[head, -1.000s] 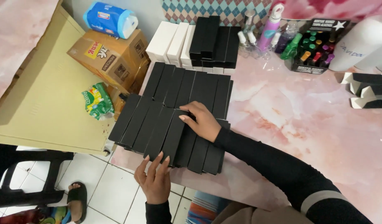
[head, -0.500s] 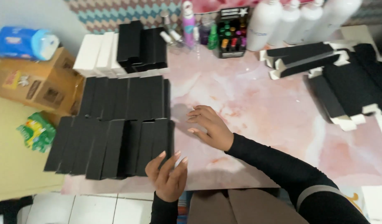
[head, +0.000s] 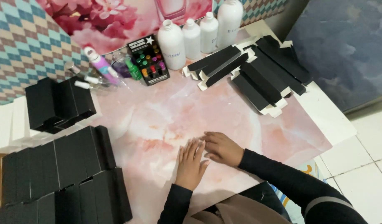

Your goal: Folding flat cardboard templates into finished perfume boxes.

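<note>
- Left hand (head: 191, 164) & right hand (head: 222, 148): both flat on pink tabletop (head: 157, 120), grip released, holding nothing.
- Nearest black boxes (head: 70, 166) lie in rows at 9 o'clock, apart from the hands, tidy for counting probably.
- More boxes (head: 257, 70) at 1 o'clock.

A pink marble-patterned tabletop (head: 166, 112) fills the middle. Behind it stands a chevron-patterned wall (head: 25, 45); right of it lie white floor tiles (head: 365, 153) and a blue-grey mottled panel (head: 344, 45).
</note>
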